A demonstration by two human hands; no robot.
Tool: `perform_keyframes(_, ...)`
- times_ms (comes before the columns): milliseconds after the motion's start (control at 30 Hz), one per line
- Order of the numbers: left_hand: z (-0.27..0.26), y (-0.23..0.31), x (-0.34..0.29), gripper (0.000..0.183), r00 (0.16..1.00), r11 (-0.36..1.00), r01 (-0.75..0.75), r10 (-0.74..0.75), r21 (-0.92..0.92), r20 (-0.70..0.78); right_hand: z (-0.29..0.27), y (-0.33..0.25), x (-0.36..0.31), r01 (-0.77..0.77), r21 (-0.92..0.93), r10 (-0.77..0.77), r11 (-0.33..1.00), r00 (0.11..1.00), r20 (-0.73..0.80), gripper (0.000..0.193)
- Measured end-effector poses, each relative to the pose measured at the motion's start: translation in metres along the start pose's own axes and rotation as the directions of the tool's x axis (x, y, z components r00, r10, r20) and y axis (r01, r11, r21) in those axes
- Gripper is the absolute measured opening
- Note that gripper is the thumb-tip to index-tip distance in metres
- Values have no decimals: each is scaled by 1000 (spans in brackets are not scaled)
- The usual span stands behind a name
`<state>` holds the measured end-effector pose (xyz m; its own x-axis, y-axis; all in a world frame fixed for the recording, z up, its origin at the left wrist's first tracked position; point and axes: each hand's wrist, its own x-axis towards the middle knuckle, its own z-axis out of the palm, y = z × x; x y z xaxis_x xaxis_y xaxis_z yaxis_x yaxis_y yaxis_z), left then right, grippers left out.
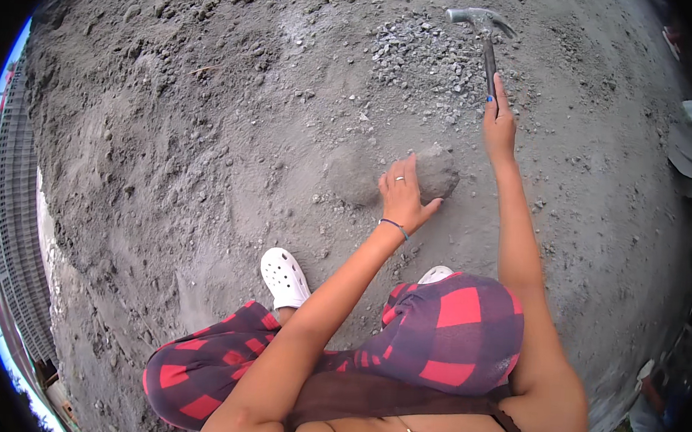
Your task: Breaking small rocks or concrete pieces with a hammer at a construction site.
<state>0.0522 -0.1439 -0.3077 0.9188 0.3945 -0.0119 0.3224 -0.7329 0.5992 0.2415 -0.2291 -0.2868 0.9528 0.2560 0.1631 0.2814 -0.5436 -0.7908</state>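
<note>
A claw hammer (490, 53) with a metal head and a dark handle is held out ahead in my right hand (500, 126). Its head is over the ground just right of a patch of crushed grey stone chips (421, 54). My left hand (406, 194), wearing a ring and wrist bands, rests against a large grey rock (439, 170). The thumb lies along the rock's near side and the fingers reach over its left part. Just left of that hand is a second, rounded dusty rock (352, 173).
Grey, gritty ground (167, 139) spreads around, with loose lumps at the left. My white clogs (284, 277) and plaid trouser legs (459, 324) are close below. Stacked grey blocks (17, 273) line the far left edge. A shovel blade (684, 151) and other items stand at the right edge.
</note>
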Motion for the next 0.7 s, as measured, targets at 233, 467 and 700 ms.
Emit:
perform_keyframes(233,7,6,5,95,1000,999,-6,5,35,25,-5,46,-8,-16,-46,25,999,980,198,38)
perform_keyframes(467,0,1,12,95,998,996,-45,41,72,48,-71,6,-94,-279,211,247,937,955,166,39)
perform_keyframes(700,7,7,11,93,997,998,-63,62,14,53,-123,-21,-52,-259,279,283,925,958,-49,40)
